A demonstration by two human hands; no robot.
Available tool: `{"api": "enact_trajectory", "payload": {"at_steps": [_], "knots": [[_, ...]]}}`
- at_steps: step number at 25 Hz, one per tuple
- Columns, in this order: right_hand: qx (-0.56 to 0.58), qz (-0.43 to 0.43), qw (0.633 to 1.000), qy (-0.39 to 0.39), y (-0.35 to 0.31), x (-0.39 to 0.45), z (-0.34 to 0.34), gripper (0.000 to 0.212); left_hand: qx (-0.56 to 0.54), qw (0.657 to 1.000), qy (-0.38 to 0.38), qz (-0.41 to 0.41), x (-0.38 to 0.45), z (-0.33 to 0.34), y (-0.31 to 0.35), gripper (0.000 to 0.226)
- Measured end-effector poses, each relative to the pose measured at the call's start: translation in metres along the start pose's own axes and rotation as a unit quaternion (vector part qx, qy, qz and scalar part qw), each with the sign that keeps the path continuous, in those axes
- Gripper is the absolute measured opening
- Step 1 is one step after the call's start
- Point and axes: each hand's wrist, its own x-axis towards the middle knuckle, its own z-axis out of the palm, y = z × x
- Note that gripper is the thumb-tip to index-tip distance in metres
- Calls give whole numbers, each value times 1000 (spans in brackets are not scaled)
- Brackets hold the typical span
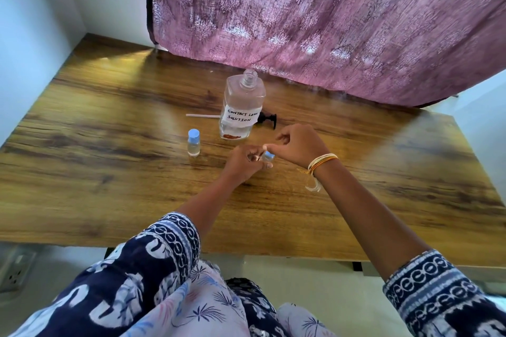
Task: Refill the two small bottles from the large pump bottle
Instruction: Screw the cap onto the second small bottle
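**Small bottles and the open pump bottle on the wooden table**

Small bottle with a blue cap (193,143) stands upright at the left on the wooden table (109,145), apart from both hands. Just behind it and to the right, the large pump bottle (242,109), labelled "Contact Lens Solution", stands open-necked; its black pump head (267,119) lies behind it, the white dip tube (202,116) reaching left. Nearer the person, the left hand (245,163) is wrapped around the second small bottle (267,157), tilted. The right hand (297,145), with bangles (321,161) on the wrist, pinches that bottle's blue cap with fingertips.
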Motion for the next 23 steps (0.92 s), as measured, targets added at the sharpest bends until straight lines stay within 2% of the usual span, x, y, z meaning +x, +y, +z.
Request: {"api": "enact_trajectory", "payload": {"at_steps": [3, 11, 17, 23], "knots": [[19, -53, 995, -83, 4, -4, -4, 41, -5, 1000, 4, 3, 1, 1, -3, 33], [27, -78, 996, -25, 1, -4, -1, 26, 4, 1000, 3, 8, 0, 1, -2, 36], [-55, -133, 987, -67, 7, -1, 3, 29, 11, 1000, 8, 13, -1, 2, -2, 32], [-48, -123, 990, -53, 14, -8, 16, 26, 33, 999, 27, -1, -1, 6, -3, 35]]}}
